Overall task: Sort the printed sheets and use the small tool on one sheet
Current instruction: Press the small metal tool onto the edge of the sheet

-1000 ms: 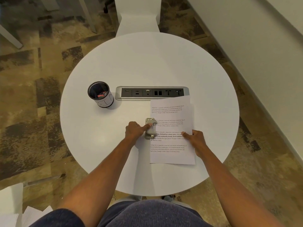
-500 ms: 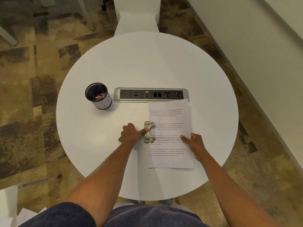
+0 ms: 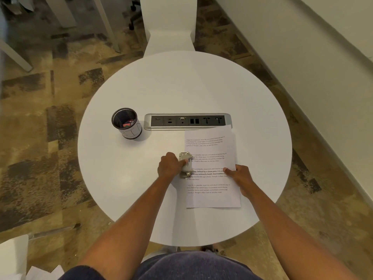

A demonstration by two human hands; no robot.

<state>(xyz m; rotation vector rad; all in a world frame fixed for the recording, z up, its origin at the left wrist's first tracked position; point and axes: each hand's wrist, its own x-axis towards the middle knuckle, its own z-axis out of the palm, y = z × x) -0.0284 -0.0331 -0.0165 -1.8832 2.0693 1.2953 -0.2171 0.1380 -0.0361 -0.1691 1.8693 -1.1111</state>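
A printed sheet (image 3: 214, 197) with several short paragraphs lies flat on the round white table (image 3: 121, 168), right of centre. A small grey metal hole punch (image 3: 186, 164) straddles the sheet's left edge. My left hand (image 3: 170, 165) is curled beside the punch with the thumb pressed on its top. My right hand (image 3: 239, 176) rests on the sheet's right edge, fingers pinning the paper down. More than one sheet may be stacked; I cannot tell.
A black mesh pen cup (image 3: 126, 123) stands at the table's left. A silver socket strip (image 3: 187, 121) is set into the table behind the sheet. A white chair (image 3: 169, 29) stands beyond the far edge. Loose white papers (image 3: 14, 259) lie on the floor at lower left.
Both hands, the punch and the sheet keep their places; my left thumb stays on the punch. Only the camera view has shifted slightly.
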